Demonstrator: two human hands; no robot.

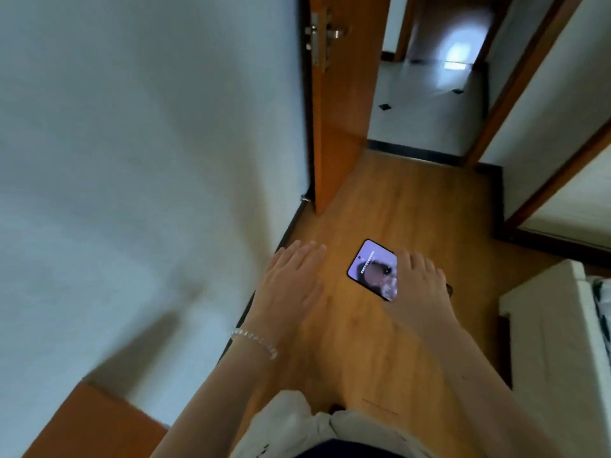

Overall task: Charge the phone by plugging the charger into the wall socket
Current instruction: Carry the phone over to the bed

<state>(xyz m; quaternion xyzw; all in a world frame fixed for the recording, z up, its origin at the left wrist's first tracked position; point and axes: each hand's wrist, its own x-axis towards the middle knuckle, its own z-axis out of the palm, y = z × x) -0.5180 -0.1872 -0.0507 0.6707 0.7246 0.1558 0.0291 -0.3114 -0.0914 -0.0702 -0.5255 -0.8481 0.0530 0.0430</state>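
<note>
The phone (pixel 372 269) has its screen lit and facing up, held above the wooden floor. My right hand (pixel 420 285) is shut on the phone's right side, back of the hand up, fingers covering that edge. A small dark bit (pixel 448 289) pokes out past the hand's right side; I cannot tell what it is. My left hand (pixel 291 279) hovers to the left of the phone, palm down, fingers straight and together, holding nothing, with a clear bead bracelet (pixel 254 340) on the wrist. No charger or wall socket is in view.
A white wall (pixel 132 160) fills the left. An open wooden door (pixel 340 110) with a metal handle stands ahead, leading to a tiled hallway (pixel 426 104). White furniture (pixel 545 325) is at the right. An orange wooden surface (pixel 92 421) sits at bottom left.
</note>
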